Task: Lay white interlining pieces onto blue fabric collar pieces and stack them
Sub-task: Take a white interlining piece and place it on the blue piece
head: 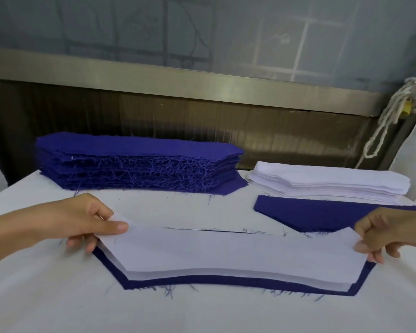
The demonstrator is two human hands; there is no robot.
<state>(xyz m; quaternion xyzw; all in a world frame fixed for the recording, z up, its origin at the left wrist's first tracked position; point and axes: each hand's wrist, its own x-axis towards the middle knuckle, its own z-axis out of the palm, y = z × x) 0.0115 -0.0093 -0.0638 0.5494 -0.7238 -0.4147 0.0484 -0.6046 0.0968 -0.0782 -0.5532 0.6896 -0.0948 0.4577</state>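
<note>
Here the white piece (228,251) lies low in the middle of the table (58,304), at about 6 o'clock. It sits on top of a blue collar piece (202,281). A blue edge peeks out along the near side and at both ends, so the two are close to lined up.

The white piece looks very light, thin and floppy. It would sag or fold if held in the middle, so the two far ends are the best spots to hold. It could also slide on the blue cloth, so a gentle pull to keep it flat seems wise.

The left hand (82,219) comes in from 9 o'clock. Its thumb lies flat on top of the left end and its fingers curl under, pinching the white piece. The right hand (389,234) comes in from 3 o'clock and pinches the right tip the same way, with curled fingers.

Farther out, a tall blue stack (135,150) sits at 11 o'clock. A white stack (329,181) sits at 2 o'clock, with one loose blue piece (322,215) just in front of it.
</note>
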